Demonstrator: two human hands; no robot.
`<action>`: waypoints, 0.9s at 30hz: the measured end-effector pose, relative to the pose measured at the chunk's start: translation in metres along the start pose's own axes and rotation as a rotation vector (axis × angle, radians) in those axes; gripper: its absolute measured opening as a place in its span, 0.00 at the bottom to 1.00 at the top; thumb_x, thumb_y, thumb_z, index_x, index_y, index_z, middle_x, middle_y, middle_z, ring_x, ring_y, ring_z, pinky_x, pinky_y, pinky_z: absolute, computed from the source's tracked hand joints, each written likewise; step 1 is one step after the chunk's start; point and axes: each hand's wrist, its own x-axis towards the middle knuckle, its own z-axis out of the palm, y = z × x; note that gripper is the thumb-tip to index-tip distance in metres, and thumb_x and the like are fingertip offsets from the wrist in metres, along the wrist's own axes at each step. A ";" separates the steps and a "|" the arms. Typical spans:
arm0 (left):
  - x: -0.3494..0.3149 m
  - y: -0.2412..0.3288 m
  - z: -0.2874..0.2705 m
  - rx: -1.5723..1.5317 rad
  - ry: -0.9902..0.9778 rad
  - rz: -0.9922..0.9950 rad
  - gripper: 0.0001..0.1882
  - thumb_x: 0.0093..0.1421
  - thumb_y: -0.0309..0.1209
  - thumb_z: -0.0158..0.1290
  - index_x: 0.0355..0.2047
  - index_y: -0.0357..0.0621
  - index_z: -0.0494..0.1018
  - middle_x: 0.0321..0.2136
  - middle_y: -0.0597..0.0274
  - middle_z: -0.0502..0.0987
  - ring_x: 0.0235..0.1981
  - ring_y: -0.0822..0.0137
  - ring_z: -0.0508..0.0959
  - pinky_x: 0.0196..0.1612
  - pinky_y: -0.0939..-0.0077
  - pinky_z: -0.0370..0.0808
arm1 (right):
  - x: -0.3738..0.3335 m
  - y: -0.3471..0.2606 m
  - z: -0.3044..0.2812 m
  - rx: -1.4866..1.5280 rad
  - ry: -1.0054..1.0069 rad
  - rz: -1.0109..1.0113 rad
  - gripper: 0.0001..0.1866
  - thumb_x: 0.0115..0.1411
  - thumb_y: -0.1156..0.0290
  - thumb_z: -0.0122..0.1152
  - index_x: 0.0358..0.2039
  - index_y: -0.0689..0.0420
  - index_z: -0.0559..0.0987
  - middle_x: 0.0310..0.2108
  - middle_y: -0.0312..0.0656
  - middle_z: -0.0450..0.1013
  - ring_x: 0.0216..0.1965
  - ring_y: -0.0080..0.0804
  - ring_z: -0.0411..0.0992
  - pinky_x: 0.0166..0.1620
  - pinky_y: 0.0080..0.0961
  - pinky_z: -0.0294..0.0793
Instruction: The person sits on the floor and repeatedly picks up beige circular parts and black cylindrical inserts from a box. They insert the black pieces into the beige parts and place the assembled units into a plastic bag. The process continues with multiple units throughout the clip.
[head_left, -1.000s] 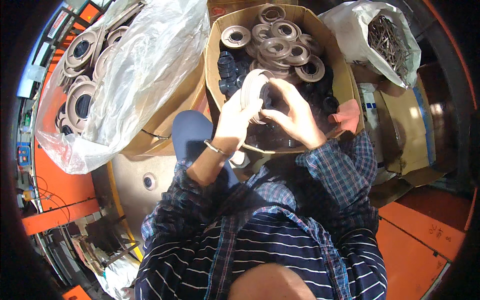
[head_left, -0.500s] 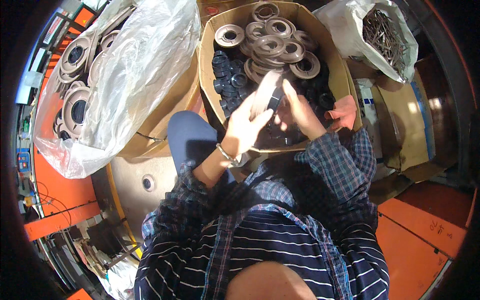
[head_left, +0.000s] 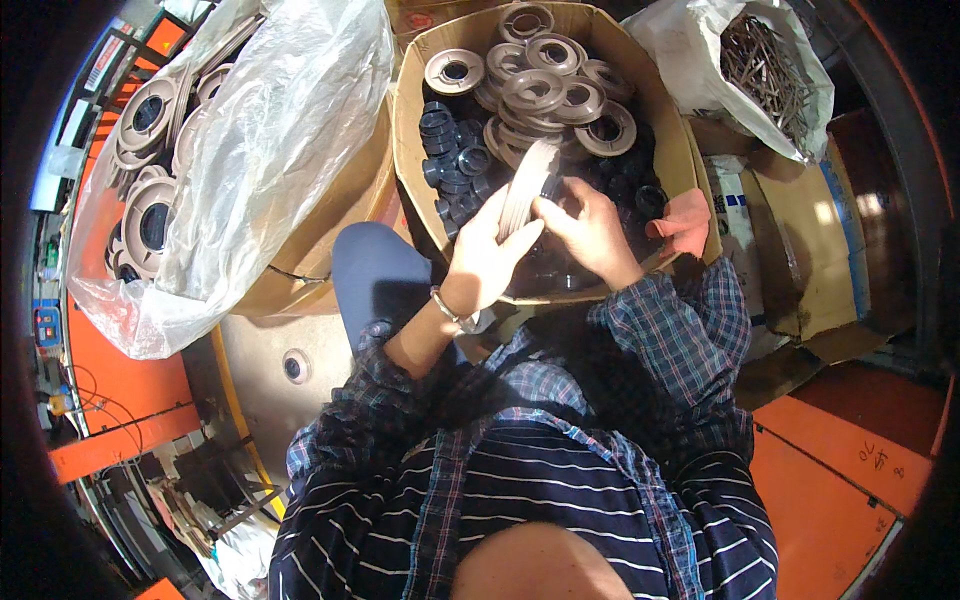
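Observation:
Over a cardboard box (head_left: pixel 412 130), my left hand (head_left: pixel 482 255) grips a beige ribbed disc (head_left: pixel 526 190), seen nearly edge-on and tilted. It may be a stack of thin discs; the glare makes this hard to tell. My right hand (head_left: pixel 598 238) is closed at the disc's right side, thumb and fingers on a small black collar (head_left: pixel 551 186) against its face. Inside the box, beyond my hands, lie several beige round discs (head_left: pixel 533 91) with open centres. Black plastic collars (head_left: pixel 455 165) fill the space around and below them.
To the left, clear plastic sheeting (head_left: pixel 290 110) partly covers another box of beige discs with black centres (head_left: pixel 153 226). A white sack (head_left: pixel 690 45) of thin metal strips stands at far right. A pink cloth (head_left: pixel 684 222) hangs over the box rim. One disc (head_left: pixel 296 366) lies on the floor.
My right hand has turned and its fingers have closed in on the black collar beside the disc. The left hand keeps its grip, almost in place.

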 end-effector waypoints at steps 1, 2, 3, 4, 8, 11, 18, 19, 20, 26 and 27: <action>-0.002 0.002 0.003 0.066 0.006 0.010 0.26 0.63 0.28 0.56 0.60 0.36 0.65 0.44 0.58 0.77 0.42 0.73 0.76 0.48 0.77 0.74 | 0.001 0.001 0.001 0.280 -0.054 0.193 0.29 0.58 0.47 0.62 0.40 0.66 0.77 0.23 0.45 0.76 0.20 0.31 0.75 0.27 0.27 0.76; -0.005 0.004 0.004 -0.140 -0.087 -0.118 0.28 0.62 0.27 0.56 0.62 0.36 0.63 0.43 0.57 0.77 0.42 0.71 0.77 0.48 0.75 0.75 | 0.002 0.002 0.002 0.555 -0.098 0.388 0.31 0.60 0.44 0.57 0.38 0.67 0.77 0.22 0.45 0.75 0.18 0.30 0.74 0.25 0.27 0.76; -0.005 0.005 0.005 0.080 -0.118 -0.065 0.29 0.62 0.26 0.56 0.63 0.37 0.62 0.42 0.59 0.78 0.42 0.70 0.78 0.49 0.75 0.74 | 0.002 0.002 0.001 0.843 -0.212 0.592 0.34 0.61 0.40 0.53 0.37 0.67 0.77 0.21 0.44 0.75 0.16 0.30 0.72 0.24 0.28 0.76; -0.005 0.006 0.005 0.144 -0.109 0.037 0.29 0.62 0.25 0.56 0.63 0.37 0.62 0.41 0.59 0.78 0.42 0.71 0.77 0.49 0.75 0.74 | 0.003 0.001 -0.001 0.853 -0.214 0.770 0.42 0.62 0.32 0.42 0.34 0.67 0.77 0.19 0.45 0.74 0.13 0.30 0.70 0.20 0.29 0.75; 0.002 0.005 -0.005 -0.189 0.021 -0.191 0.26 0.62 0.26 0.56 0.60 0.35 0.64 0.47 0.61 0.75 0.45 0.72 0.76 0.50 0.77 0.73 | 0.007 -0.005 -0.016 -0.106 -0.164 0.435 0.44 0.61 0.29 0.41 0.28 0.65 0.79 0.19 0.48 0.76 0.18 0.38 0.75 0.28 0.31 0.76; 0.003 0.002 -0.011 -0.481 0.033 -0.155 0.24 0.63 0.25 0.54 0.59 0.35 0.66 0.49 0.62 0.75 0.44 0.75 0.75 0.48 0.80 0.73 | 0.003 -0.008 -0.016 -0.284 -0.043 -0.293 0.37 0.53 0.48 0.69 0.55 0.63 0.71 0.45 0.53 0.76 0.48 0.45 0.76 0.49 0.36 0.75; -0.015 0.006 -0.006 0.333 -0.072 0.204 0.28 0.59 0.26 0.59 0.58 0.31 0.67 0.57 0.41 0.70 0.59 0.53 0.72 0.63 0.65 0.66 | -0.005 0.006 0.008 0.829 -0.168 0.434 0.23 0.66 0.50 0.53 0.47 0.59 0.72 0.33 0.41 0.76 0.30 0.33 0.79 0.27 0.29 0.81; -0.015 0.008 -0.009 0.453 -0.128 0.416 0.30 0.57 0.26 0.60 0.59 0.31 0.66 0.59 0.41 0.68 0.62 0.47 0.67 0.66 0.60 0.62 | -0.008 0.009 0.010 1.107 -0.130 0.624 0.27 0.68 0.45 0.46 0.48 0.59 0.72 0.33 0.43 0.77 0.29 0.35 0.79 0.23 0.32 0.82; -0.017 0.011 -0.011 0.485 -0.185 0.502 0.31 0.56 0.25 0.60 0.60 0.30 0.65 0.60 0.41 0.66 0.64 0.46 0.65 0.66 0.59 0.60 | -0.009 0.013 0.007 1.268 -0.403 0.702 0.36 0.66 0.35 0.36 0.50 0.57 0.71 0.34 0.45 0.78 0.26 0.40 0.79 0.20 0.38 0.82; -0.029 0.053 -0.038 0.419 -0.113 0.254 0.28 0.57 0.30 0.58 0.57 0.35 0.69 0.58 0.41 0.70 0.62 0.52 0.69 0.64 0.65 0.63 | 0.014 0.034 -0.001 0.647 -0.404 0.545 0.51 0.60 0.23 0.23 0.26 0.63 0.78 0.17 0.45 0.74 0.15 0.29 0.71 0.25 0.22 0.72; -0.031 0.065 -0.047 0.439 0.032 0.205 0.26 0.56 0.30 0.59 0.54 0.34 0.71 0.51 0.46 0.74 0.53 0.56 0.73 0.58 0.68 0.68 | 0.023 0.035 -0.002 0.532 -0.236 0.547 0.45 0.64 0.30 0.33 0.29 0.65 0.78 0.19 0.44 0.75 0.16 0.29 0.72 0.25 0.22 0.72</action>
